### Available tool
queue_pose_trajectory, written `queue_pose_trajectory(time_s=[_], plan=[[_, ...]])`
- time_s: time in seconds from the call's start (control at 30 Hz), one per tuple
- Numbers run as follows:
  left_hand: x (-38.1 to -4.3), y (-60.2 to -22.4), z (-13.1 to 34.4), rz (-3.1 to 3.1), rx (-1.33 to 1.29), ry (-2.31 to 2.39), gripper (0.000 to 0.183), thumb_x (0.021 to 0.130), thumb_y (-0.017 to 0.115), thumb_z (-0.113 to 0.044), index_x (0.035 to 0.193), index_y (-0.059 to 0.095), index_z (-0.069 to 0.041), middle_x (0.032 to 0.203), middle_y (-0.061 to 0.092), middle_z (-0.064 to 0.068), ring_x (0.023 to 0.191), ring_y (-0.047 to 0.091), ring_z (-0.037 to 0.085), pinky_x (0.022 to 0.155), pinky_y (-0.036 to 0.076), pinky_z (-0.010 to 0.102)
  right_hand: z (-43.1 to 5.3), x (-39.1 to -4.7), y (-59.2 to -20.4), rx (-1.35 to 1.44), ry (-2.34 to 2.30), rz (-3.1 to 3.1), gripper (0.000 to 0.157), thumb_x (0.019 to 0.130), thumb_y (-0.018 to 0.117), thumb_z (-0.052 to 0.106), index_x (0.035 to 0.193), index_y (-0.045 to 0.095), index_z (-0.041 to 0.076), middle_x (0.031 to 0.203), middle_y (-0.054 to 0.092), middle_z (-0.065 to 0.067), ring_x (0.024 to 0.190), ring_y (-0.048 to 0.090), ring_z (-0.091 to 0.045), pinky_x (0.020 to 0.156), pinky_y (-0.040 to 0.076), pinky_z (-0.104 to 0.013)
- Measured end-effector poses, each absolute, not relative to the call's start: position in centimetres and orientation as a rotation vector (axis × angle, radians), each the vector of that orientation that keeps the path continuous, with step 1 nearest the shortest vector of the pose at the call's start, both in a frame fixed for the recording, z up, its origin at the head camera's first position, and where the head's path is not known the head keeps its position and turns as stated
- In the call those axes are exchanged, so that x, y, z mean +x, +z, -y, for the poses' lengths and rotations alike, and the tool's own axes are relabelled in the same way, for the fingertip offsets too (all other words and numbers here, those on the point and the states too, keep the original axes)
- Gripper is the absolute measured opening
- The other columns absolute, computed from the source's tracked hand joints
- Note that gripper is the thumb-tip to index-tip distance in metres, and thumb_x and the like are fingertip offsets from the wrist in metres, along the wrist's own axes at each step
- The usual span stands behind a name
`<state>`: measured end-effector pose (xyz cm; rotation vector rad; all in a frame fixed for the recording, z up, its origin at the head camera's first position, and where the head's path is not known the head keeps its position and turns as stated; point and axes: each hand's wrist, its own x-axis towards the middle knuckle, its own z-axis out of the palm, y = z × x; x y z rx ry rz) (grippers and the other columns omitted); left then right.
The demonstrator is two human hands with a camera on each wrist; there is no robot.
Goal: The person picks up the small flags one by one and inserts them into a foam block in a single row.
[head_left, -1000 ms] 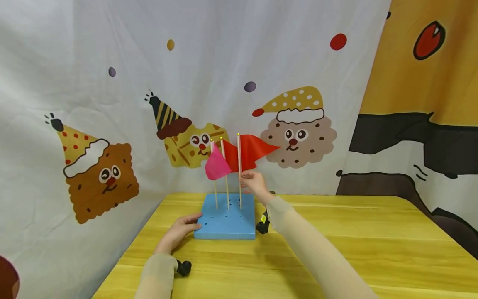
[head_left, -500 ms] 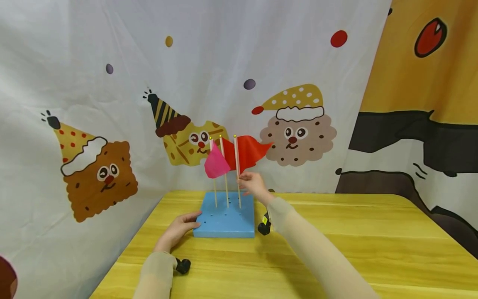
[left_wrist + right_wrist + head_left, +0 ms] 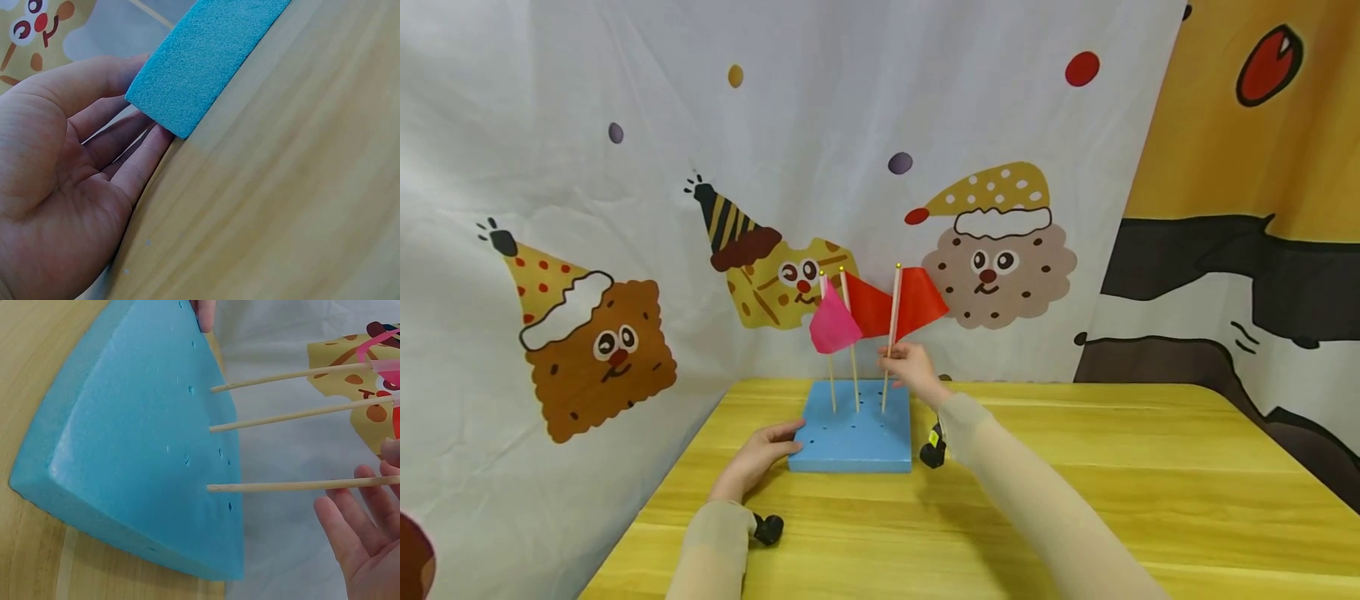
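Observation:
My right hand point(image 3: 917, 371) pinches the stick of a red triangular flag point(image 3: 921, 304) between thumb and fingers. That wooden stick point(image 3: 281, 486) meets the top of a blue foam block point(image 3: 850, 450), and in the head view it leans slightly right. A pink flag point(image 3: 833, 323) and a second red flag point(image 3: 867, 307) stand on thin sticks to its left, each yellow-tipped. At the block's left edge rests my left hand point(image 3: 756, 458), its fingers fairly straight against the foam. In the left wrist view its fingertips point(image 3: 164, 132) lie at the block's corner.
Several small holes dot the block's top, including one hole point(image 3: 812, 442) near its left edge. The block lies on a wood-grain table point(image 3: 1075, 467). Behind hangs a cartoon-printed cloth point(image 3: 820, 100). A black wrist camera point(image 3: 932, 450) sits beside the block's right side.
The top of the held red flag first shifts slightly left, then swings right, so its stick now leans right. The left hand and the other two flags keep their places on the block.

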<state>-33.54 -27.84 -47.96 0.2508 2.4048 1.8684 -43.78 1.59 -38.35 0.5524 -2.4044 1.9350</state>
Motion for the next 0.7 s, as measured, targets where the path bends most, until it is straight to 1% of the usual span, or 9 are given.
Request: queue_pose_trajectory(time_s=[0.07,0.2,0.27,0.37,0.53,0.63,0.7], plan=[[-33.6,-47.9,27.8,-2.406,0.246,1.872,0.055,0.093,0.066,-0.012,0.144,0.046,-0.003,0.149,0.037,0.021,0.136,0.035,0.038,0.108,0.036,0.048,-1.7,-43.9,-38.3,0.541,1.913,2.421,0.025,0.092,0.068,0.014,0.113,0.071,0.002,0.103,0.071,-0.013,0.095,0.065,-0.035,0.070,0.059,-0.040],[-33.7,-48.0,27.9,-2.410,0.245,1.872,0.056,0.093,0.067,-0.013,0.144,0.046,-0.003,0.149,0.037,0.021,0.135,0.037,0.038,0.108,0.036,0.048,-2.0,-44.1,-38.4,0.524,1.904,2.436,0.028,0.091,0.070,0.018,0.115,0.071,0.005,0.107,0.070,-0.012,0.090,0.068,-0.027,0.072,0.059,-0.040],[-33.7,-48.0,27.9,-2.410,0.247,1.871,0.056,0.093,0.067,-0.013,0.144,0.046,-0.003,0.149,0.037,0.021,0.135,0.037,0.038,0.108,0.036,0.049,-2.2,-44.2,-38.5,0.517,1.909,2.438,0.028,0.091,0.069,0.018,0.117,0.071,0.005,0.110,0.070,-0.013,0.089,0.069,-0.025,0.073,0.058,-0.041],[-33.6,-48.0,27.9,-2.415,0.247,1.865,0.056,0.093,0.066,-0.014,0.144,0.046,-0.004,0.149,0.038,0.021,0.135,0.038,0.038,0.108,0.036,0.049,-2.5,-44.3,-38.6,0.502,1.923,2.440,0.030,0.092,0.069,0.017,0.119,0.069,0.005,0.115,0.068,-0.014,0.091,0.069,-0.025,0.074,0.058,-0.042],[-33.4,-47.9,27.8,-2.411,0.235,1.872,0.056,0.093,0.067,-0.013,0.144,0.047,-0.003,0.149,0.039,0.020,0.135,0.037,0.037,0.107,0.036,0.049,-2.9,-44.3,-38.9,0.458,1.947,2.442,0.033,0.092,0.067,0.016,0.122,0.066,0.002,0.114,0.068,-0.014,0.091,0.069,-0.026,0.076,0.057,-0.044],[-33.4,-47.9,27.8,-2.411,0.235,1.870,0.056,0.093,0.066,-0.013,0.144,0.047,-0.004,0.149,0.039,0.020,0.135,0.037,0.037,0.107,0.036,0.048,-3.3,-44.3,-38.9,0.453,1.972,2.428,0.033,0.093,0.065,0.015,0.123,0.065,0.001,0.115,0.068,-0.015,0.092,0.068,-0.029,0.078,0.057,-0.047],[-33.5,-47.9,27.9,-2.414,0.242,1.863,0.056,0.093,0.066,-0.014,0.144,0.046,-0.004,0.149,0.039,0.020,0.135,0.037,0.037,0.107,0.036,0.048,-3.8,-44.3,-39.0,0.470,1.990,2.414,0.034,0.094,0.064,0.014,0.125,0.064,0.000,0.118,0.066,-0.016,0.097,0.067,-0.034,0.079,0.057,-0.046]])
